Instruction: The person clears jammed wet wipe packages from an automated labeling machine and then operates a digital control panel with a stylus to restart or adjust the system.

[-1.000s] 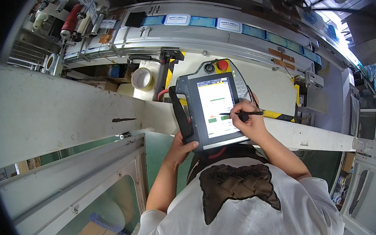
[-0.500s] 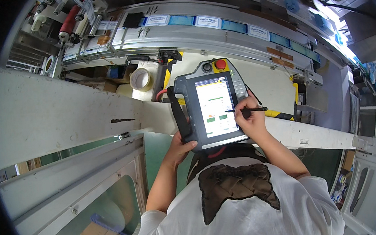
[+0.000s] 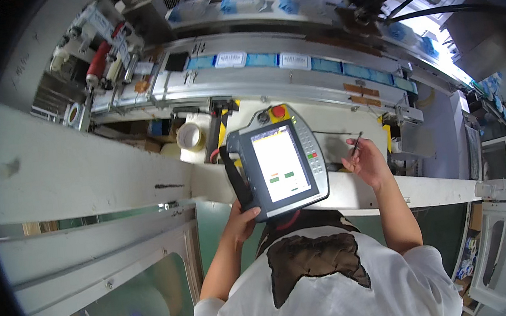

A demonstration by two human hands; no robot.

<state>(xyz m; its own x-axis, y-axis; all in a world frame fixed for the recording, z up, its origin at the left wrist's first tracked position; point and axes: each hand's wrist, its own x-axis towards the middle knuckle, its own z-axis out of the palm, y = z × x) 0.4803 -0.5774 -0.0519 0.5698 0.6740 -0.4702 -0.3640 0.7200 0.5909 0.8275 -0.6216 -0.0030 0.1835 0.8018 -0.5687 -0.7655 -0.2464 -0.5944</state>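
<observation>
My left hand (image 3: 241,216) grips the lower left corner of a grey handheld control panel (image 3: 278,168) with a lit white touchscreen, a red round button and a yellow patch at its top. My right hand (image 3: 368,164) is off to the right of the panel, apart from it, pinching a thin dark stylus (image 3: 356,144) that points up. Both forearms come up from my white shirt at the bottom.
A white machine frame (image 3: 84,174) runs across in front of me. Beyond it a conveyor (image 3: 269,71) carries blue and white packets. A roll of tape (image 3: 190,136) sits left of the panel. A glass-fronted cabinet (image 3: 108,294) is at lower left.
My right hand has lifted the stylus off the touchscreen and moved away to the right. The panel has stayed in my left hand and now shows its whole screen.
</observation>
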